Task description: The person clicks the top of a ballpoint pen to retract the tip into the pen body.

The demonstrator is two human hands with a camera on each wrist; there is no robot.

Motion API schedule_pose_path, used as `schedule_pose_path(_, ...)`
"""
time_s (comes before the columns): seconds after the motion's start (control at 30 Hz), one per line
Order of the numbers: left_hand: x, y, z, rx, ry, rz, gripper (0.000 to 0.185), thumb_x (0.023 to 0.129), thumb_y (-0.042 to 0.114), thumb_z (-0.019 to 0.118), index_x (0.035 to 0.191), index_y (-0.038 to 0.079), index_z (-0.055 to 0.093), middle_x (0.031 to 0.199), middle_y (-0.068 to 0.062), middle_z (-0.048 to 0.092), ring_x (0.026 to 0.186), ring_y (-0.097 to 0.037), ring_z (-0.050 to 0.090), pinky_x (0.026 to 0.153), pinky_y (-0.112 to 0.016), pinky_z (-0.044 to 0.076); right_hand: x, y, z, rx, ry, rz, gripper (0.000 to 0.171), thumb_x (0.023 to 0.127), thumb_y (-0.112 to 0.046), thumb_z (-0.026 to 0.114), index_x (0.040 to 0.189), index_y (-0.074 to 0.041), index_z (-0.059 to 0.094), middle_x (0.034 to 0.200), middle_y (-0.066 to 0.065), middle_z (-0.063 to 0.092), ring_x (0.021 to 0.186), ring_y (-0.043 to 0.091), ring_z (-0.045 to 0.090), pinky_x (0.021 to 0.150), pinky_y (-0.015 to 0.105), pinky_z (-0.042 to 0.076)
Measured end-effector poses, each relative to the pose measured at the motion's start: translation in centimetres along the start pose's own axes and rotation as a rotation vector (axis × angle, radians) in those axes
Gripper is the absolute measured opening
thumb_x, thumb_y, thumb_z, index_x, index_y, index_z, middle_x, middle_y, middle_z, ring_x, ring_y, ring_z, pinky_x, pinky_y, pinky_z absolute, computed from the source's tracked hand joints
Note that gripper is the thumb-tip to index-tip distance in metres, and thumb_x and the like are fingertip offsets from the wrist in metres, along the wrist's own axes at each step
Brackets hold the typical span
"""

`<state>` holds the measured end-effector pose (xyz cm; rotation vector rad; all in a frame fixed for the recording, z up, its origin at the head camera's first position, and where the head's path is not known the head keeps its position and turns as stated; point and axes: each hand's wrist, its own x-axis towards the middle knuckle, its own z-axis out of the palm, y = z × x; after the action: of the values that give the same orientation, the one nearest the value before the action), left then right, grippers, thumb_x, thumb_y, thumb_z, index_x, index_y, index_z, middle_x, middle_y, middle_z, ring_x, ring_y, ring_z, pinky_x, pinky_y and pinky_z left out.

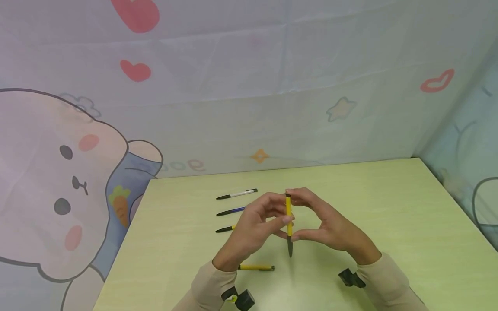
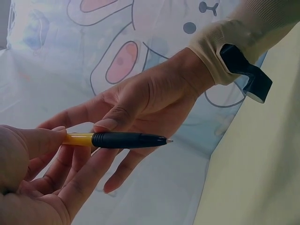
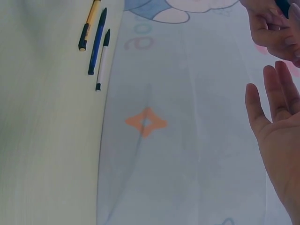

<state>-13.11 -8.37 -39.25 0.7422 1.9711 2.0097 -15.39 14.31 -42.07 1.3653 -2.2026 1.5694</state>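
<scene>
A yellow ballpoint pen (image 1: 289, 216) with a black grip stands nearly upright above the table, its point down. My left hand (image 1: 250, 226) pinches its barrel between thumb and fingers. From the other side my right hand (image 1: 334, 226) holds the pen too, with a finger at the top end and the thumb by the black grip. In the left wrist view the metal tip sticks out of the pen (image 2: 131, 140), and the right thumb lies against the grip's upper edge. The right wrist view shows only part of the right hand (image 3: 281, 136), several fingers extended.
On the pale table (image 1: 389, 207) a white pen (image 1: 243, 193), a blue pen (image 1: 231, 211) and a yellow pen (image 1: 224, 229) lie in a row left of the hands. Another yellow pen (image 1: 256, 268) lies nearer, partly behind the left wrist. A printed cloth (image 1: 233, 121) hangs behind.
</scene>
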Motion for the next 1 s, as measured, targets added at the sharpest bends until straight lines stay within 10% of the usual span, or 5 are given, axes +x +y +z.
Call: schedule_pose_path(1.0,0.23,-0.06,-0.77,0.023,0.025,-0.056,0.036,0.099,0.01,0.067,0.133,0.017,0.059,0.112,-0.016,0.065,0.103,-0.031,0.068,0.073,-0.046,0.063,-0.1,0.33,-0.64,-0.036,0.07,0.001,0.102,0.074,0.007,0.086,0.158,-0.005,0.03,0.144,0.01,0.051,0.133,0.027,0.052,0.112,0.032,0.044)
